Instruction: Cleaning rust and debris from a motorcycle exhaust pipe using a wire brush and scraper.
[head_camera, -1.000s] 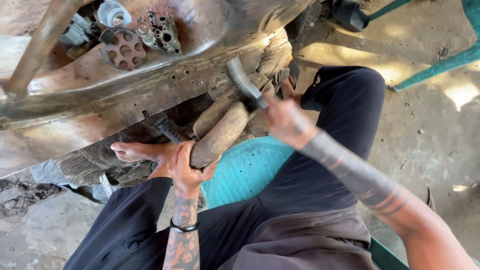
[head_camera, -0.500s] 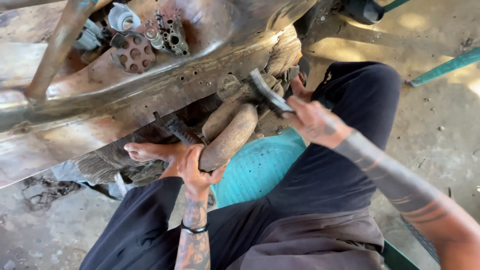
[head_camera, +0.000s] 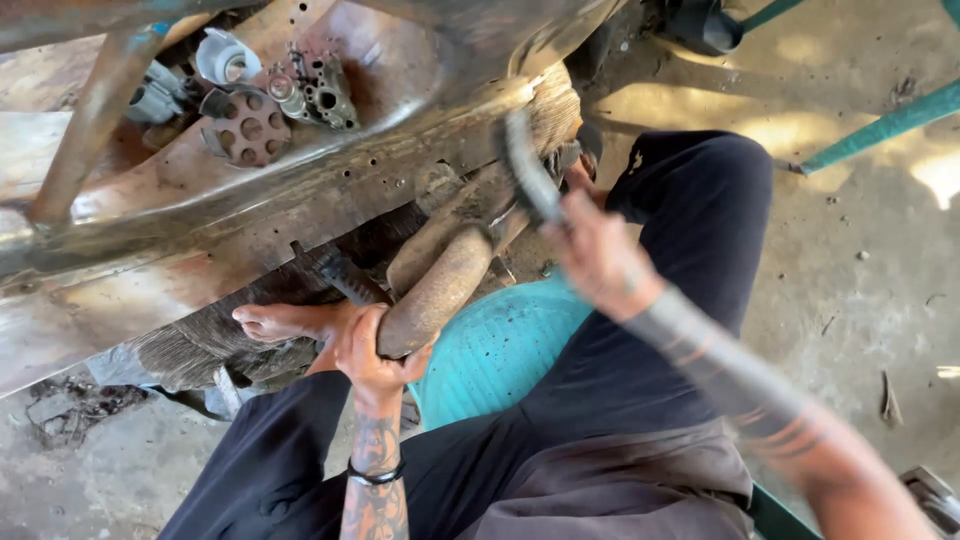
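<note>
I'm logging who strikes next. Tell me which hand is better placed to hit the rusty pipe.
Right, probably. The right hand already grips the hammer, raised above the pipe. The left hand is wrapped around the pipe's lower end, steadying it, so it isn't free.

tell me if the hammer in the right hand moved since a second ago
Yes. The hammer in the right hand has swung up, its blurred head now overlapping the rusty frame rail, above the pipe the left hand holds.

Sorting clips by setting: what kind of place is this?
Probably an informal metal or vehicle repair workshop: rusty metal frame, loose machine parts on it, dusty concrete floor, and the right hand swinging a tool.
</note>
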